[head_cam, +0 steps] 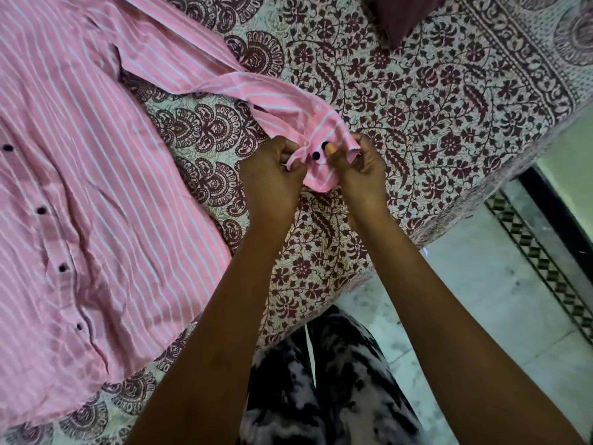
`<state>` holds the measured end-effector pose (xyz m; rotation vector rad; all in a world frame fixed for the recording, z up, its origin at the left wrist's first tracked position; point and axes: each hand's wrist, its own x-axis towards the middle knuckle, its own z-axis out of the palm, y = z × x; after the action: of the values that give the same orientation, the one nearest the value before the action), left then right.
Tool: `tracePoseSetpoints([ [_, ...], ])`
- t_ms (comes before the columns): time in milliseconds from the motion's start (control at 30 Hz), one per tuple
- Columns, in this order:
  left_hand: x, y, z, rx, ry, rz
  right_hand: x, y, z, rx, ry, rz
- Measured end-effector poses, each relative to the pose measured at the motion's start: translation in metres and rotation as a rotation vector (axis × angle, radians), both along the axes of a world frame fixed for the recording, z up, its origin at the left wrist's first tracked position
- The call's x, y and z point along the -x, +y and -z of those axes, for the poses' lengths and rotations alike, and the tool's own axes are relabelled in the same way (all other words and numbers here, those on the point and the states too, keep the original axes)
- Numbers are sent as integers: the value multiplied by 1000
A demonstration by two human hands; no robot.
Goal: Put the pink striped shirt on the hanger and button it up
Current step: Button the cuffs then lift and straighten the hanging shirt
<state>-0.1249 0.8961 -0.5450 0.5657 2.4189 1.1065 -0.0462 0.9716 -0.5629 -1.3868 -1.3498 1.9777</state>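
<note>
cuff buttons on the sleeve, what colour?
Dark, near black, on the cuff buttons of the pink striped shirt; head view.

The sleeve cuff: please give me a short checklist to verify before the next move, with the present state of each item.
1. Left hand grips the sleeve cuff: ok.
2. Right hand pinches the cuff's other edge: ok.
3. Two dark cuff buttons face up, visible: ok.
4. Cuff buttons passed through their holes: cannot tell.
5. Front placket buttons on the pink striped shirt fastened: cannot tell.
6. Hanger in view: not ok.
</note>
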Motion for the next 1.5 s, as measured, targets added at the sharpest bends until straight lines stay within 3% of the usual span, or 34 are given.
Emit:
tracePoseSetpoints([
  [100, 3, 1, -1, 14, -100, -2, -1, -1, -1, -35, 39, -79],
  [267, 12, -6, -3, -71, -419, -70, -2, -3, 1, -37, 11, -129],
  [567, 19, -7, -10, -33, -429, -1, 2, -9, -1, -179, -51, -109],
  [833, 26, -13, -10, -142, -644, 47, 6, -8, -4, -225, -117, -101],
  [1033, 25, -9, 4, -115, -436, 66, 9, -13, 2, -243, -131, -80],
  [1233, 16, -8, 11, -120, -162, 28, 11, -14, 3, -105, -82, -31],
  [1500, 15, -9, 14, -75, -69, 113, 11, -24, -2, 180, 55, 49],
])
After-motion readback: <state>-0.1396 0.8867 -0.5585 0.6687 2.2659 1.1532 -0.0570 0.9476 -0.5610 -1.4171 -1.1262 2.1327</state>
